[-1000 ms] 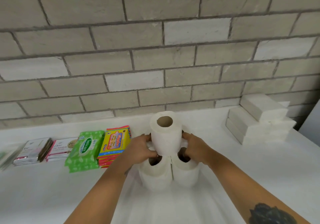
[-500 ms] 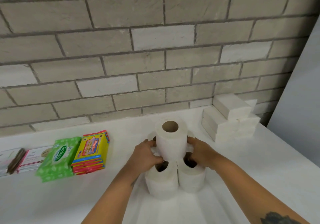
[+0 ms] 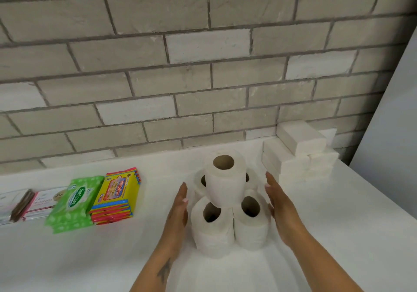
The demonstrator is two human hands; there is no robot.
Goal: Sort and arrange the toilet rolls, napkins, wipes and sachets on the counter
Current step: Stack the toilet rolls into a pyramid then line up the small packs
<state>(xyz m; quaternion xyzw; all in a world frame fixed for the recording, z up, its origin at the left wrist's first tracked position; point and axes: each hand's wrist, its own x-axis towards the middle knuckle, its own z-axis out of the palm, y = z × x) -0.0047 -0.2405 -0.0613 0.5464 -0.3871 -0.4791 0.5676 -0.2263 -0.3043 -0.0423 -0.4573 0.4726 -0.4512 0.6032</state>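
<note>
Now both hands are open with straight fingers, the left hand (image 3: 178, 210) and right hand (image 3: 278, 206) flanking a pyramid of white toilet paper rolls (image 3: 228, 203) on the white counter (image 3: 338, 235), apparently without touching it. Stacked white folded napkins (image 3: 297, 154) sit behind right; green wipes packet (image 3: 74, 203) and yellow sachet packs (image 3: 117, 192) lie left.

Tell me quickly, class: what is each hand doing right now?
Left hand: open, fingers straight, beside the toilet roll stack, holding nothing.
Right hand: open, fingers straight, on the stack's other side, holding nothing.
</note>
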